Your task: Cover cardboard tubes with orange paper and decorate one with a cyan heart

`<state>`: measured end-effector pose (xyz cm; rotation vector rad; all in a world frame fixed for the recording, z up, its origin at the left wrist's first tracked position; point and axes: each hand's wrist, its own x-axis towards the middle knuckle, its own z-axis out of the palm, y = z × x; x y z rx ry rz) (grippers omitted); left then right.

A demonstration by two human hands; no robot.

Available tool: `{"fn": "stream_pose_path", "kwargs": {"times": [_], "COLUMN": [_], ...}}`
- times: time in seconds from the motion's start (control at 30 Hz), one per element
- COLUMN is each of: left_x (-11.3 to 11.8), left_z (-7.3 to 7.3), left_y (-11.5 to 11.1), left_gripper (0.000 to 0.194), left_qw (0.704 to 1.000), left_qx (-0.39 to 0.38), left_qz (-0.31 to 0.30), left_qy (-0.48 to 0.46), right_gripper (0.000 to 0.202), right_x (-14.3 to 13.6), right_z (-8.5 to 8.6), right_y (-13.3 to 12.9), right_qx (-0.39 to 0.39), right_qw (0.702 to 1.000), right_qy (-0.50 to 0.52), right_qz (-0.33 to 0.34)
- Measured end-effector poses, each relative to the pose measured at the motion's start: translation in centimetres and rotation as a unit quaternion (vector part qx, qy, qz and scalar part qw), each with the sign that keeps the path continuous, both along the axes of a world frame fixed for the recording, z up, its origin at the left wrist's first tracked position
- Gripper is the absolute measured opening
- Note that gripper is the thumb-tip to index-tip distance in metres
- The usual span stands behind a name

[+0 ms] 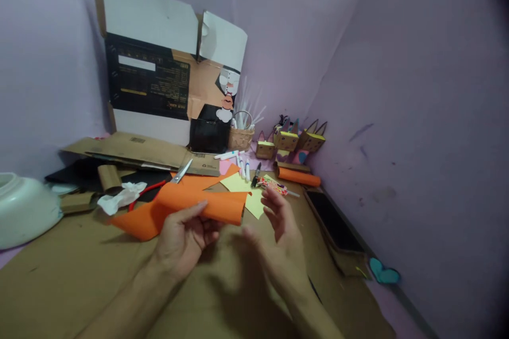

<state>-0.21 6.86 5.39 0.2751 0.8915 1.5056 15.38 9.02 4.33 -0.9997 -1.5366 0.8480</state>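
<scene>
My left hand (189, 235) grips a curled sheet of orange paper (204, 204), thumb on top and fingers beneath. The sheet is rolled into a loose tube at its right end, while its left end flares out over the table. Just right of the tube's open end is my right hand (278, 222), apart from the paper, fingers spread and slightly bent, holding nothing. Behind the roll lie red-handled scissors (183, 171) with the blades pointing up and away, and a yellow sheet of paper (236, 184).
Several markers (242, 164) lie behind the yellow sheet. An orange roll (298, 176) and a dark tablet-like slab (334, 220) sit along the right wall. A white bowl-shaped object (27, 212) stands at left. At the back are a propped cardboard box (151, 77) and small cardboard animal figures (286, 140).
</scene>
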Motion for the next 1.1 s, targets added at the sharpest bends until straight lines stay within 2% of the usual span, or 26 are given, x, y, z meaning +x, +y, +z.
{"fn": "stream_pose_path", "kwargs": {"times": [0.07,0.17,0.23,0.27,0.37,0.43,0.53,0.6,0.67,0.73,0.87,1.03,1.1], "left_x": [-0.1,0.1,0.4,0.5,0.8,0.9,1.1,1.2,1.1,1.1,0.8,0.1,-0.2], "left_z": [0.1,0.2,0.3,0.3,0.3,0.2,-0.2,-0.5,-0.7,-1.0,-1.7,-1.9,-1.6], "left_y": [0.1,0.0,-0.2,-0.3,-0.6,-0.8,-0.9,-0.8,-0.7,-0.4,0.1,0.6,0.7], "left_gripper": [0.013,0.013,0.014,0.015,0.019,0.02,0.019,0.015,0.01,0.007,0.014,0.031,0.031], "left_qw": [1.0,1.0,1.0,0.999,0.999,0.998,0.994,0.993,0.992,0.993,0.996,0.999,0.998], "left_qx": [0.003,0.015,0.024,0.027,0.014,0.004,0.017,0.016,0.004,-0.011,-0.05,-0.031,-0.041], "left_qz": [0.001,0.009,0.014,0.016,0.004,-0.024,-0.063,-0.079,-0.09,-0.082,-0.019,-0.017,-0.008], "left_qy": [-0.016,-0.012,-0.001,0.006,0.033,0.061,0.088,0.088,0.085,0.085,0.067,-0.021,-0.046], "right_gripper": [0.049,0.044,0.047,0.048,0.048,0.046,0.043,0.039,0.036,0.037,0.05,0.067,0.063], "right_x": [0.5,0.9,0.8,0.8,0.5,0.4,0.2,0.0,-0.2,-0.5,-1.2,-1.2,-0.7], "right_z": [-0.1,-0.3,-0.4,-0.5,-0.7,-0.9,-1.0,-1.0,-1.2,-1.5,-2.3,-2.2,-2.2], "right_y": [0.1,0.1,-0.1,-0.2,-0.5,-0.6,-0.6,-0.5,-0.6,-0.7,-1.2,-1.7,-1.7], "right_qx": [-0.151,-0.334,-0.376,-0.372,-0.33,-0.315,-0.298,-0.247,-0.201,-0.185,-0.149,-0.126,-0.094], "right_qw": [0.979,0.897,0.853,0.847,0.862,0.876,0.902,0.93,0.949,0.957,0.969,0.966,0.968], "right_qy": [0.14,0.255,0.286,0.294,0.284,0.268,0.254,0.244,0.225,0.205,0.169,0.199,0.217], "right_qz": [0.0,0.136,0.221,0.241,0.261,0.247,0.18,0.121,0.088,0.09,0.099,0.107,0.078]}}
